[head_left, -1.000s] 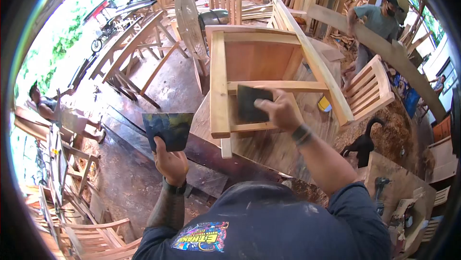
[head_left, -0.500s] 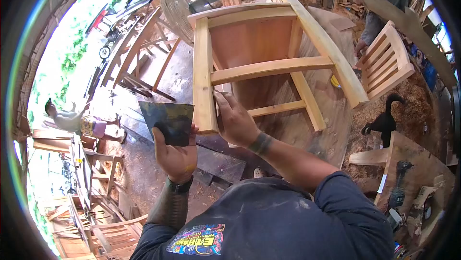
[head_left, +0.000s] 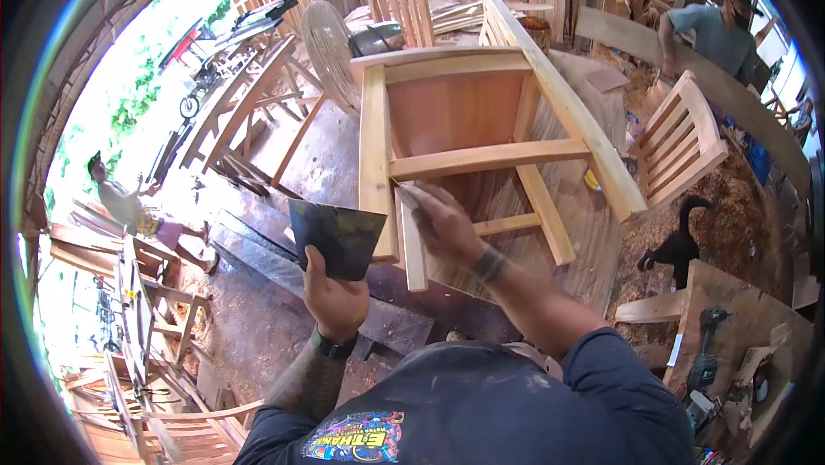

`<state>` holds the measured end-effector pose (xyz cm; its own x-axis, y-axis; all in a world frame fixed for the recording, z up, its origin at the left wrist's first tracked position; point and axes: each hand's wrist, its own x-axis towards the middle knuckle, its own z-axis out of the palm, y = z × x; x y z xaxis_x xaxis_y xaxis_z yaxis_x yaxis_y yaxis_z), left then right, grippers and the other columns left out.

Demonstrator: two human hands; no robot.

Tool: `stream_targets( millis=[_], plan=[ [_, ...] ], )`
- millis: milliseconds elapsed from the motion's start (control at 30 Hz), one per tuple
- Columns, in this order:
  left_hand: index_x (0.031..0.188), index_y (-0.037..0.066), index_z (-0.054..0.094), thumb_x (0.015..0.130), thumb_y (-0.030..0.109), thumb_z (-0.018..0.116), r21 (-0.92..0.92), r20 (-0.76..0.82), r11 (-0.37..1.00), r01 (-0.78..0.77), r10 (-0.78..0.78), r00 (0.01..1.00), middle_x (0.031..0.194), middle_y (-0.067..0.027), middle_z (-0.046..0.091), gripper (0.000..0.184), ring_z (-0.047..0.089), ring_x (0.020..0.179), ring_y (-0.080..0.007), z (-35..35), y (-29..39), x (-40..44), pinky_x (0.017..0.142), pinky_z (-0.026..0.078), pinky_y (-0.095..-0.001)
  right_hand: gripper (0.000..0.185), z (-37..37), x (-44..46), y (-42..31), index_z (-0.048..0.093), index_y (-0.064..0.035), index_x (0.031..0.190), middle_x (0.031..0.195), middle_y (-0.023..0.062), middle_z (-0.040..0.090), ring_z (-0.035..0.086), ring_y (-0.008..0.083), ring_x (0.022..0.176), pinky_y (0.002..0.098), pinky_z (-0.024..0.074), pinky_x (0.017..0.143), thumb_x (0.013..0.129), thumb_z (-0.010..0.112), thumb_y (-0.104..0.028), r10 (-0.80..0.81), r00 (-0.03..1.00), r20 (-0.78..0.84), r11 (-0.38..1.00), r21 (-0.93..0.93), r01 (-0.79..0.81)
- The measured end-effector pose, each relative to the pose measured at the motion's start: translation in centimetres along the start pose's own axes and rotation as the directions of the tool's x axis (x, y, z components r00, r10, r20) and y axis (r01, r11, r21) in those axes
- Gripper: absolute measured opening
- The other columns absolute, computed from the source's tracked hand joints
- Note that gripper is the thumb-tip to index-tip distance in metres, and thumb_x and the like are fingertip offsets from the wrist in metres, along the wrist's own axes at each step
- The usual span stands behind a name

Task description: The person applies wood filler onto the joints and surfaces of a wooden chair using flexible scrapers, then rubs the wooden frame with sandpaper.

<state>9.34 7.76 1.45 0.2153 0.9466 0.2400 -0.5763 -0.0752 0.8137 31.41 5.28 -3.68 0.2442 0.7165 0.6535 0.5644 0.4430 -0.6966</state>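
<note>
My left hand [head_left: 337, 303] grips a thin dark square plate [head_left: 338, 237], smeared with yellowish stains, with the thumb on its face. The plate is tilted just in front of a pale wooden leg [head_left: 375, 156] of a chair frame [head_left: 490, 158]. My right hand [head_left: 447, 226] is at the inner side of that leg, its fingers pressed together and the tips at the joint with the curved rail. Whatever the fingers pinch is hidden and slightly blurred. A reddish-brown panel [head_left: 455, 111] fills the seat of the tipped chair. Below the joint, a short pale wooden piece [head_left: 412, 246] hangs down.
A fan [head_left: 331, 52] stands behind the chair to the left. A slatted chair [head_left: 683, 143], a black animal [head_left: 675, 246] and a cordless drill [head_left: 706, 349] on a board [head_left: 748, 310] are at right. One person [head_left: 718, 35] is at back right, another [head_left: 120, 198] at left.
My right hand has shifted from the lower leg to the rail joint, fingers now straighter. My left hand and the plate have moved right, nearer the leg. The view has shifted slightly.
</note>
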Motion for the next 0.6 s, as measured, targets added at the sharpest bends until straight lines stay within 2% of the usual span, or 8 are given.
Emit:
stream_targets(
  millis=[100, 167, 233, 333, 367, 433, 467, 600],
  plan=[
    [0.138, 0.003, 0.059, 0.111, 0.037, 0.052, -0.025, 0.008, 1.000, -0.005, 0.005, 1.000, 0.134, -0.0110, 0.069, 0.044, 0.067, 0.122, -0.0291, -0.8, -0.7, -0.1, 0.106, 0.051, -0.0460, 0.046, 2.0, -0.3, -0.9, 0.056, 0.0013, 0.144, 0.141, 0.0251, 0.058, 0.056, 0.0407, 0.134, 0.0437, 0.0458, 0.113, 0.098, 0.060, -0.001, 0.012, 0.999, -0.034, 1.000, -0.012, -0.013],
    [0.138, 0.001, 0.059, 0.112, 0.035, 0.051, 0.045, 0.085, 0.998, -0.050, 0.046, 0.995, 0.135, -0.0125, 0.068, 0.044, 0.066, 0.123, -0.0296, -0.5, -0.5, -0.3, 0.108, 0.050, -0.0458, 0.046, 1.8, -0.7, -0.9, 0.056, 0.0012, 0.145, 0.140, 0.0228, 0.058, 0.057, 0.0373, 0.133, 0.0420, 0.0455, 0.113, 0.099, 0.060, 0.000, 0.098, 0.994, 0.050, 0.982, 0.156, -0.104],
    [0.140, -0.003, 0.055, 0.110, 0.028, 0.054, -0.046, 0.035, 0.998, -0.029, 0.031, 0.999, 0.132, -0.0157, 0.069, 0.043, 0.067, 0.121, -0.0303, -0.7, -0.9, -0.3, 0.106, 0.051, -0.0443, 0.045, 0.1, -0.7, 1.0, 0.059, 0.0007, 0.145, 0.140, 0.0182, 0.060, 0.057, 0.0310, 0.135, 0.0391, 0.0448, 0.112, 0.100, 0.059, 0.000, 0.060, 0.986, 0.155, 0.962, 0.254, -0.099],
    [0.142, -0.010, 0.050, 0.104, 0.011, 0.063, -0.233, -0.044, 0.972, 0.035, -0.046, 0.998, 0.122, -0.0211, 0.072, 0.046, 0.072, 0.110, -0.0310, -0.2, -0.8, -0.4, 0.096, 0.056, -0.0406, 0.045, -1.0, -0.4, 1.5, 0.059, -0.0019, 0.143, 0.142, 0.0175, 0.059, 0.063, 0.0313, 0.126, 0.0383, 0.0496, 0.106, 0.098, 0.060, 0.003, 0.061, 0.994, 0.091, 0.963, 0.258, -0.083],
    [0.142, -0.011, 0.049, 0.103, 0.007, 0.066, -0.292, -0.049, 0.955, 0.062, -0.079, 0.996, 0.119, -0.0220, 0.073, 0.047, 0.074, 0.106, -0.0311, 0.2, -0.5, -0.5, 0.093, 0.058, -0.0398, 0.046, -0.5, -0.4, 0.8, 0.059, -0.0012, 0.142, 0.143, 0.0222, 0.057, 0.059, 0.0361, 0.131, 0.0421, 0.0479, 0.110, 0.096, 0.059, 0.004, 0.140, 0.988, 0.065, 0.949, 0.276, -0.153],
    [0.140, -0.010, 0.052, 0.103, 0.008, 0.066, -0.369, 0.029, 0.923, 0.105, -0.102, 0.994, 0.117, -0.0204, 0.074, 0.043, 0.074, 0.104, -0.0313, 1.6, 0.7, -0.2, 0.095, 0.057, -0.0406, 0.049, 1.4, -0.7, 1.0, 0.056, 0.0002, 0.142, 0.142, 0.0251, 0.056, 0.057, 0.0408, 0.133, 0.0450, 0.0463, 0.112, 0.094, 0.058, 0.004, 0.104, 0.994, 0.022, 0.994, 0.038, -0.104],
    [0.141, -0.008, 0.052, 0.107, 0.016, 0.059, -0.236, 0.075, 0.966, 0.102, -0.086, 0.993, 0.124, -0.0193, 0.071, 0.043, 0.071, 0.111, -0.0310, 1.0, 0.3, -0.1, 0.100, 0.055, -0.0421, 0.050, 2.4, -0.9, 0.9, 0.055, 0.0008, 0.143, 0.141, 0.0265, 0.056, 0.055, 0.0432, 0.133, 0.0464, 0.0454, 0.113, 0.093, 0.058, 0.005, 0.079, 0.997, 0.006, 0.994, -0.080, -0.078],
    [0.140, -0.004, 0.054, 0.113, 0.028, 0.048, 0.054, 0.118, 0.996, 0.065, -0.071, 0.990, 0.138, -0.0178, 0.065, 0.042, 0.066, 0.124, -0.0313, -1.7, -0.9, -0.3, 0.107, 0.051, -0.0436, 0.062, 4.8, -0.7, -0.5, 0.047, -0.0021, 0.146, 0.139, 0.0270, 0.051, 0.051, 0.0463, 0.135, 0.0485, 0.0454, 0.112, 0.086, 0.058, 0.010, 0.128, 0.992, 0.016, 0.989, 0.071, -0.129]
  ],
)
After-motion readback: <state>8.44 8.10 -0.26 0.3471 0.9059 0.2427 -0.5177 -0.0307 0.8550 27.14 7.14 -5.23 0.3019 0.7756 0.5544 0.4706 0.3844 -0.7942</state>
